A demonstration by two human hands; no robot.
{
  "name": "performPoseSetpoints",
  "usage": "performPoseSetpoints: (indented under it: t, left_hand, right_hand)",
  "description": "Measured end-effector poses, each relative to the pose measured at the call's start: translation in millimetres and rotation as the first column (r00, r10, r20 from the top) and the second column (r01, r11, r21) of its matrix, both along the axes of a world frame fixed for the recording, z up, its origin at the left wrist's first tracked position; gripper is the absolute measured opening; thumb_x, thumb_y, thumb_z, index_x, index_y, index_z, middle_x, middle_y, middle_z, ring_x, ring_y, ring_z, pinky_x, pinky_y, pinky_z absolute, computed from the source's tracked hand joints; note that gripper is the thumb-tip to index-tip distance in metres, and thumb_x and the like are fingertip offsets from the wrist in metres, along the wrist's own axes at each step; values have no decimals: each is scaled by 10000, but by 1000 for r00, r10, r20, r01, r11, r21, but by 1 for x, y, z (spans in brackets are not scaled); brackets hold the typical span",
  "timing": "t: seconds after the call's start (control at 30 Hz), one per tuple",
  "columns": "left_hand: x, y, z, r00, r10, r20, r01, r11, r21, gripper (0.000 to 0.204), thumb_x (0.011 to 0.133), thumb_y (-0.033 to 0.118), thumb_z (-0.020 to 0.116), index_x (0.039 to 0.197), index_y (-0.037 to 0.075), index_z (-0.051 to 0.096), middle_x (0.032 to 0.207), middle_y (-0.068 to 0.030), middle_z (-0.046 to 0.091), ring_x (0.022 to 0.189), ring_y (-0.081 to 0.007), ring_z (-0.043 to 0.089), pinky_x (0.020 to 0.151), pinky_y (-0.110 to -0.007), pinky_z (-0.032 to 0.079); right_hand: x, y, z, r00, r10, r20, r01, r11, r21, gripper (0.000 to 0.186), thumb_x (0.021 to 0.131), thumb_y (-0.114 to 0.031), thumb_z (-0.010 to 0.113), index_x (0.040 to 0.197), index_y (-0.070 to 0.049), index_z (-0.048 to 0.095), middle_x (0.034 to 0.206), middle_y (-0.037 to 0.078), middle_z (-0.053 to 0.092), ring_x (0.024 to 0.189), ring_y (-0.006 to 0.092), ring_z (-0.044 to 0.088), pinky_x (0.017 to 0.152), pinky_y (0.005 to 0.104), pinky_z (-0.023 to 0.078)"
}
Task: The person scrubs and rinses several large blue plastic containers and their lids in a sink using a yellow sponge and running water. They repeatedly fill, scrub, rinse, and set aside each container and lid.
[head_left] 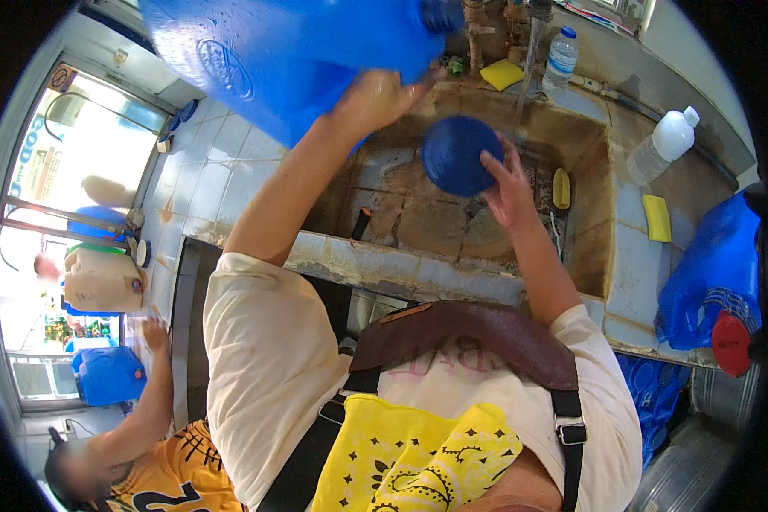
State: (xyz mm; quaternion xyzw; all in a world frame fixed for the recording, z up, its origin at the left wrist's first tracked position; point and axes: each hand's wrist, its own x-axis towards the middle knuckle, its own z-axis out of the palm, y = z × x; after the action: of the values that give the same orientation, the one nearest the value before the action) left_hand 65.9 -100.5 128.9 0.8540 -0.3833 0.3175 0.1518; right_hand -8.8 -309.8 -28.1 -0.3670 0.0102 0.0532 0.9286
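A large wet blue water jug (290, 51) is tilted on its side over the far left of the sink (590, 230), its dark threaded neck pointing right. My left hand (374, 101) is against the jug's lower side, below the neck, and supports it. My right hand (510, 186) grips the edge of a round dark blue lid (459, 155) over the basin, thumb on its face. Beyond the lid, a thin stream of water (529, 64) falls into the sink. A yellow sponge (502, 75) lies on the back ledge.
Bottles, including a white-topped one (662, 143), and another yellow sponge (656, 218) stand or lie to the right. A blue jug with a red cap (715, 273) is at far right. At left, another person (149, 427) reaches toward containers by the window (102, 277).
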Motion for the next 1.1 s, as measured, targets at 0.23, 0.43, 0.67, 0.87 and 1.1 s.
performPoseSetpoints:
  t: [0.23, 0.43, 0.67, 0.87, 1.1]
  left_hand:
    - [12, -12, 43, 850, -352, -392, -73, 657, -750, 230, 900, 207, 620, 952, -13, 579, 582, -73, 563, 477, -165, 553, 458, -329, 465]
    - [36, 21, 59, 792, -502, -347, -131, 415, -900, 259, 922, 203, 551, 1025, -31, 587, 750, -147, 620, 613, -209, 612, 572, -334, 503]
    - [84, 106, 96, 747, -626, -226, -226, 81, -971, 347, 914, 326, 583, 971, -16, 594, 775, -76, 574, 647, -213, 559, 552, -321, 451]
    - [93, 225, 112, 822, -414, -392, -294, 282, -913, 461, 953, 426, 465, 1178, 28, 523, 1040, -138, 575, 919, -235, 564, 807, -358, 465]
    - [9, 404, -85, 600, 751, -275, -784, 482, -391, 446, 981, 290, 403, 1306, -7, 469, 1318, -236, 485, 1228, -413, 431, 1060, -423, 317]
  right_hand:
    - [48, 51, 60, 977, -114, 179, 105, 993, 60, 588, 855, -136, 677, 1346, -30, 371, 1278, 151, 486, 1146, 237, 503, 951, 354, 441]
    - [50, 80, 66, 780, -198, 594, 575, 601, -555, 559, 870, -211, 672, 1366, -142, 423, 1251, 125, 460, 1162, 252, 491, 956, 362, 433]
    - [30, 134, 127, 341, 99, 935, 905, 233, -355, 751, 628, -416, 842, 1251, -153, 515, 1373, 228, 358, 1210, 388, 447, 987, 455, 402]
    - [76, 199, 204, 288, 124, 949, 950, 85, -300, 703, 655, -409, 790, 1212, -96, 496, 1354, 230, 419, 1189, 407, 481, 955, 486, 423]
    - [137, 267, 271, 581, 192, 791, 810, -51, -584, 649, 703, -462, 727, 1186, -80, 520, 1175, 199, 556, 1034, 387, 584, 852, 467, 480]
